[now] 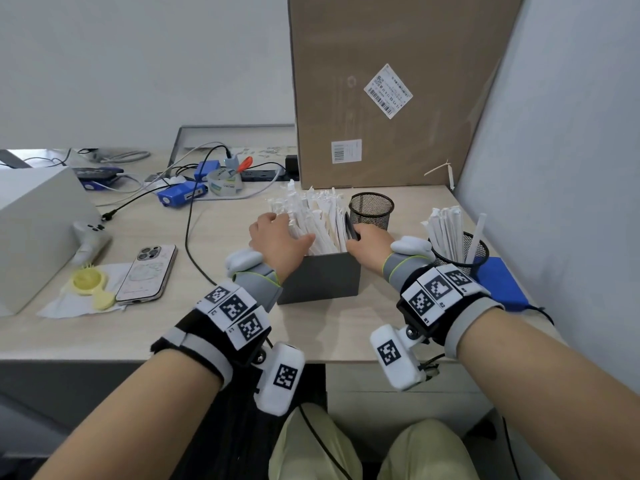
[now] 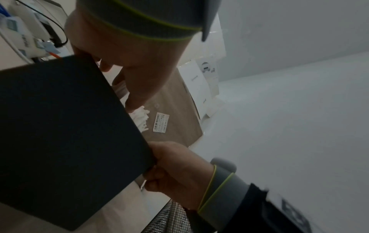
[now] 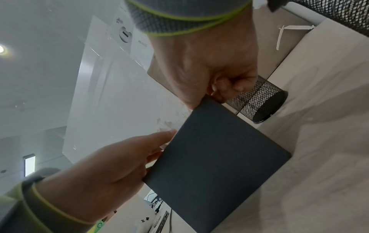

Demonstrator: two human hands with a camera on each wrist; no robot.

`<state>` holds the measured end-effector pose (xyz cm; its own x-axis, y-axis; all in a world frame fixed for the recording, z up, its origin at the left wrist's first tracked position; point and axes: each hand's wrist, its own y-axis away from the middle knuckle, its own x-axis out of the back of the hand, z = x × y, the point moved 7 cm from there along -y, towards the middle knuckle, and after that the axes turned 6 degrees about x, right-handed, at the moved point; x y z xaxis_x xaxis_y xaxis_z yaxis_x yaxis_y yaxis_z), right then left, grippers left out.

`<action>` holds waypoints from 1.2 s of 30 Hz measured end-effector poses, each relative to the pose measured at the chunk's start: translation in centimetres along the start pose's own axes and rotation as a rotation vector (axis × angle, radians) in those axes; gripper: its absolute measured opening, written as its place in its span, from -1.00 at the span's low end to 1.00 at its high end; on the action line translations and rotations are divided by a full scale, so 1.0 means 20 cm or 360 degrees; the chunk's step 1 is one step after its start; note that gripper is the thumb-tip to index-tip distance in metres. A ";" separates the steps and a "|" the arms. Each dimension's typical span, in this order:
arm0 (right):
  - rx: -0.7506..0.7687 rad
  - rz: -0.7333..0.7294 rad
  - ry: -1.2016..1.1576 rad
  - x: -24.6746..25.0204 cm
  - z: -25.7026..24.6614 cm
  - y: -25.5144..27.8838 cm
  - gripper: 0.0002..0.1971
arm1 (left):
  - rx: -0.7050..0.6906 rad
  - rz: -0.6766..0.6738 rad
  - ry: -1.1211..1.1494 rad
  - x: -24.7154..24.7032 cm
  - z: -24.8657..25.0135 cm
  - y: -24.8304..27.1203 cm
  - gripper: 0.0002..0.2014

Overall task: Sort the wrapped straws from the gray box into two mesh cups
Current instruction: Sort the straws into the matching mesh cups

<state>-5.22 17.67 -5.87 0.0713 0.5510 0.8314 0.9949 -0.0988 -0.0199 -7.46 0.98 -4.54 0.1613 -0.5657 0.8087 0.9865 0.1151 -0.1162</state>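
The gray box (image 1: 318,278) stands mid-table, packed with upright wrapped straws (image 1: 315,216). My left hand (image 1: 277,233) is at its left side: the fingers curl into the straws and the thumb lies across their front. At the right rim my right hand (image 1: 365,244) grips the box wall with curled fingers, as the right wrist view shows (image 3: 209,71). One black mesh cup (image 1: 371,213) stands empty just behind the right hand. A second mesh cup (image 1: 478,252) further right holds several straws.
A tall cardboard box (image 1: 381,81) stands behind the straws and a wall closes the right side. A phone (image 1: 147,273), a white controller (image 1: 90,237), a tape roll (image 1: 225,181), cables and blue devices lie to the left. A blue pad (image 1: 502,282) lies beside the right cup.
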 end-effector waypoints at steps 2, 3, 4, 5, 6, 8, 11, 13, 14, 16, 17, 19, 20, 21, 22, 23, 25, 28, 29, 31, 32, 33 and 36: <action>-0.0006 -0.0007 0.0000 0.00 0.00 0.00 -0.96 | -0.0030 0.0080 -0.0102 0.00 0.04 0.01 -0.48; -0.0008 -0.0006 0.0000 -0.01 0.00 -0.01 -0.96 | -0.0037 0.0106 -0.0152 -0.01 0.06 0.01 -0.49; -0.0014 -0.0005 -0.0009 -0.01 0.01 -0.01 -0.96 | -0.0058 0.0126 -0.0197 -0.02 0.07 0.01 -0.49; -0.0021 -0.0002 -0.0020 -0.01 0.01 -0.01 -0.94 | -0.0081 0.0118 -0.0223 -0.02 0.09 0.01 -0.50; -0.0029 -0.0001 -0.0028 -0.01 0.02 -0.01 -0.89 | -0.0110 0.0083 -0.0206 -0.04 0.11 0.01 -0.51; -0.0038 0.0003 -0.0036 -0.02 0.03 -0.02 -0.79 | -0.0160 -0.0035 -0.0053 -0.07 0.13 0.01 -0.54; -0.0037 0.0007 -0.0046 -0.02 0.03 -0.02 -0.76 | -0.0103 -0.0115 0.0157 -0.08 0.12 0.00 -0.49; -0.0039 0.0001 -0.0044 -0.03 0.03 -0.02 -0.75 | -0.0049 -0.0156 0.0266 -0.07 0.10 -0.01 -0.46; -0.0040 -0.0002 -0.0042 -0.03 0.03 -0.03 -0.75 | -0.0032 -0.0181 0.0312 -0.08 0.09 -0.02 -0.46; -0.0039 0.0001 -0.0048 -0.03 0.03 -0.04 -0.75 | -0.0031 -0.0248 0.0335 -0.08 0.08 -0.04 -0.48; -0.0039 0.0001 -0.0051 -0.04 0.04 -0.04 -0.74 | -0.0032 -0.0281 0.0345 -0.08 0.07 -0.04 -0.51; -0.0040 0.0000 -0.0050 -0.04 0.04 -0.04 -0.73 | -0.0044 -0.0318 0.0409 -0.07 0.07 -0.04 -0.56; -0.0039 0.0000 -0.0049 -0.04 0.04 -0.04 -0.73 | -0.0057 -0.0314 0.0436 -0.07 0.07 -0.05 -0.57; -0.0034 0.0003 -0.0049 -0.04 0.04 -0.04 -0.73 | -0.0049 -0.0315 0.0453 -0.07 0.07 -0.04 -0.56; -0.0031 0.0009 -0.0048 -0.03 0.04 -0.03 -0.73 | -0.0048 -0.0318 0.0470 -0.07 0.07 -0.05 -0.54; -0.0029 0.0014 -0.0044 -0.03 0.04 -0.03 -0.73 | -0.0046 -0.0341 0.0497 -0.07 0.07 -0.04 -0.54; -0.0022 0.0011 -0.0040 -0.03 0.04 -0.03 -0.73 | -0.0013 -0.0381 0.0607 -0.08 0.07 -0.04 -0.46; -0.0003 0.0003 -0.0035 -0.03 0.03 -0.03 -0.72 | 0.0048 -0.0348 0.0839 -0.08 0.03 -0.06 -0.32; -0.0002 0.0005 -0.0038 -0.03 0.03 -0.02 -0.72 | 0.0047 -0.0320 0.0915 -0.06 0.03 -0.05 -0.42; -0.0001 0.0004 -0.0039 -0.02 0.03 -0.02 -0.74 | 0.0052 -0.0255 0.1053 -0.03 0.03 -0.04 -0.66; 0.0000 0.0002 -0.0037 -0.02 0.03 -0.02 -0.77 | 0.0052 -0.0222 0.1116 -0.02 0.03 -0.05 -0.71; 0.0001 0.0001 -0.0032 -0.02 0.02 -0.02 -0.82 | 0.0064 -0.0195 0.1160 -0.01 0.03 -0.05 -0.73; 0.0007 -0.0001 -0.0020 -0.02 0.02 -0.01 -0.91 | 0.0074 -0.0056 0.1245 0.01 0.01 -0.05 -0.76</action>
<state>-5.43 17.79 -6.40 0.0715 0.5613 0.8245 0.9953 -0.0946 -0.0219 -8.49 0.92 -4.09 0.1192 -0.9785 0.1681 0.9921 0.1106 -0.0597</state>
